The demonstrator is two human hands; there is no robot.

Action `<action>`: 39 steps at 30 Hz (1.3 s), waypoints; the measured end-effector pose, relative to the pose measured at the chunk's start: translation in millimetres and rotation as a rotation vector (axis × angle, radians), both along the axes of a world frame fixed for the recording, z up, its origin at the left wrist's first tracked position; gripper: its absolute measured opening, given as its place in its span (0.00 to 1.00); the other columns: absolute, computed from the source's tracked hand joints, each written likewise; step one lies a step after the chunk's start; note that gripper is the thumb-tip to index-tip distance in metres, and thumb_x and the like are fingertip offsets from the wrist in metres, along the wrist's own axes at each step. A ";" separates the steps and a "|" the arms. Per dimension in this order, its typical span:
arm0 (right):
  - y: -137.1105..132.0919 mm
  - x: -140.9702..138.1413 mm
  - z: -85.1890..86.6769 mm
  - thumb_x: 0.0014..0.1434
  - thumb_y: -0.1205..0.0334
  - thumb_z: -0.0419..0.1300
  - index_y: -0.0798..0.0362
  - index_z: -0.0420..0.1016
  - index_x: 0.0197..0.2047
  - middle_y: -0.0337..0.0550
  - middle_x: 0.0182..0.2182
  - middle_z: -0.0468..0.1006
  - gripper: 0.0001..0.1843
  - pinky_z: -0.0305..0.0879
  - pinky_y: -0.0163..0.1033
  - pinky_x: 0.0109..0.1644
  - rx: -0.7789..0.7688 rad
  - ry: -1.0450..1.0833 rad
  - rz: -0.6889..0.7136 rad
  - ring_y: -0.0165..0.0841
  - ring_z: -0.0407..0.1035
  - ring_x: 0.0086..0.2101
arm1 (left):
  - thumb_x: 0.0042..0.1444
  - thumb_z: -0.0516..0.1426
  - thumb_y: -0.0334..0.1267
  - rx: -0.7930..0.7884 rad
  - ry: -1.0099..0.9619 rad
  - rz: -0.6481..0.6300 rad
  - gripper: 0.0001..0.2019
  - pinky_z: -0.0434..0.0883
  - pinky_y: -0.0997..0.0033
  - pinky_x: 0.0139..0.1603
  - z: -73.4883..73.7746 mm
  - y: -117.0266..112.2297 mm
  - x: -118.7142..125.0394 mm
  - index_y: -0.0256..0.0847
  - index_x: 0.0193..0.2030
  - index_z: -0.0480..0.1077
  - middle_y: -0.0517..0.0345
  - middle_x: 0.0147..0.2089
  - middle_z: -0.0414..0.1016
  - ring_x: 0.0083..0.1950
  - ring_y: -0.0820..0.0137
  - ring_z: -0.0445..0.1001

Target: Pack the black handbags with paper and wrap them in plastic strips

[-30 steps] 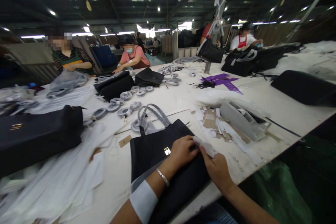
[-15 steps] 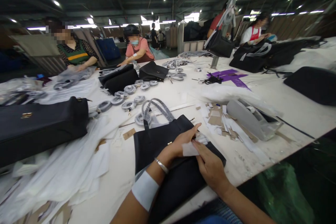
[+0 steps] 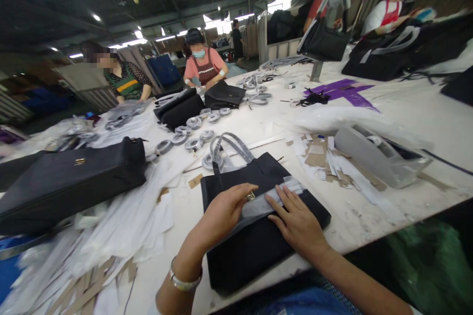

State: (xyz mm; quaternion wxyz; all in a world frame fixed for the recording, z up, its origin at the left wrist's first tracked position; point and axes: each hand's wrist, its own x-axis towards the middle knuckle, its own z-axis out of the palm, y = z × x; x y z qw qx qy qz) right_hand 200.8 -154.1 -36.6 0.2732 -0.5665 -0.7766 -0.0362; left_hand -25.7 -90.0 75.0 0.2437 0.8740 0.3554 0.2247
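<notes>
A black handbag [image 3: 254,251] lies on the white table, its wrapped handles [image 3: 236,143] pointing away from me. Across its front runs a translucent wrapping strip [image 3: 258,206], and a gold clasp [image 3: 251,196] shows just above it. My left hand [image 3: 227,211] is at the strip's left part, its upper finger stretched out beside the clasp. The underside of that hand is hidden, but I see no grip on anything. Flat on the strip's right part rests my right hand [image 3: 299,224], fingers spread and pressing against the bag.
A grey tape dispenser [image 3: 373,155] stands at right beside paper scraps [image 3: 318,157]. Another black bag [image 3: 81,182] and white wrapping sheets [image 3: 121,221] lie at left. Coiled wrapped straps [image 3: 194,144] sit behind the handles. Co-workers [image 3: 205,64] work across the table.
My left hand has slid left along the strip, uncovering more of it and the clasp. My right hand has flattened with fingers spread. The view has shifted and tilted.
</notes>
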 end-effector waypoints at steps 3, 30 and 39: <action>0.4 -1.4 -2.1 0.64 0.55 0.60 0.43 0.67 0.65 0.49 0.69 0.55 0.26 0.55 0.62 0.67 0.004 0.042 0.008 0.53 0.50 0.66 | 0.64 0.57 0.38 0.086 0.127 0.106 0.17 0.72 0.61 0.61 -10.4 -24.5 -3.6 0.49 0.59 0.70 0.55 0.61 0.73 0.60 0.64 0.73; 0.0 -8.3 1.6 0.52 0.48 0.70 0.40 0.70 0.62 0.54 0.69 0.55 0.35 0.52 0.70 0.63 -0.007 -0.071 0.075 0.65 0.46 0.66 | 0.63 0.50 0.24 0.548 0.440 0.283 0.18 0.71 0.51 0.61 -70.1 -94.3 28.7 0.31 0.58 0.69 0.42 0.61 0.72 0.63 0.54 0.69; 3.6 -7.1 -0.2 0.60 0.48 0.63 0.44 0.59 0.69 0.58 0.65 0.62 0.37 0.59 0.63 0.62 0.042 -0.301 0.028 0.61 0.54 0.63 | 0.67 0.51 0.50 0.286 0.333 0.334 0.33 0.63 0.48 0.69 -94.0 -103.3 76.1 0.29 0.71 0.53 0.40 0.73 0.52 0.73 0.53 0.52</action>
